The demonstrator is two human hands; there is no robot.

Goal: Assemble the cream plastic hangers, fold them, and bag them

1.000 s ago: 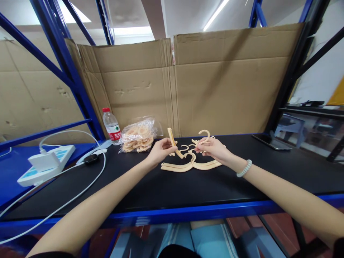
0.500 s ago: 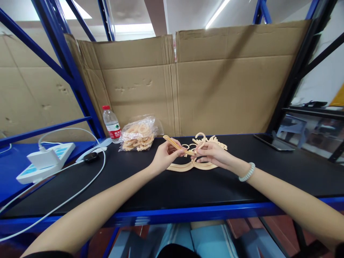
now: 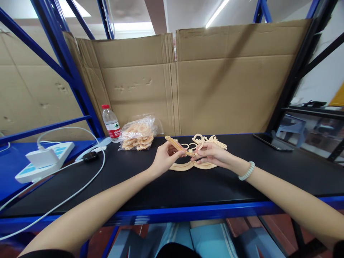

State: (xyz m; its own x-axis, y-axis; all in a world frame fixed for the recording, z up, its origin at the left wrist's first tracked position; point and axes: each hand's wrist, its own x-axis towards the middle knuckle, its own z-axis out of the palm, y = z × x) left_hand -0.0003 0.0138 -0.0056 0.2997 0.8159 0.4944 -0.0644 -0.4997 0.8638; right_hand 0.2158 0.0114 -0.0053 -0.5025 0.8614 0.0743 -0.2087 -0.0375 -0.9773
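Above the black tabletop, my left hand (image 3: pixel 168 156) is closed around a beige hanger arm (image 3: pixel 174 142), a slim curved bar tilted down to the right. My right hand (image 3: pixel 211 154) pinches a beige hanger hook (image 3: pixel 199 139) whose curve points up. The hook's lower end meets the right end of the arm; my fingers partly hide the joint. Below both hands a curved beige hanger piece (image 3: pixel 182 167) lies flat on the table. A pile of loose beige hooks (image 3: pixel 215 141) sits just behind my right hand.
A clear plastic bag of beige parts (image 3: pixel 139 134) and a red-capped water bottle (image 3: pixel 111 123) stand back left. A white power strip (image 3: pixel 45 163) with cables (image 3: pixel 103 168) lies far left. A phone (image 3: pixel 274 142) rests at the right. Cardboard (image 3: pixel 228 86) walls the back.
Both hands stay close together in nearly the same place. The hook in my right hand has tipped slightly left against the hanger arm.
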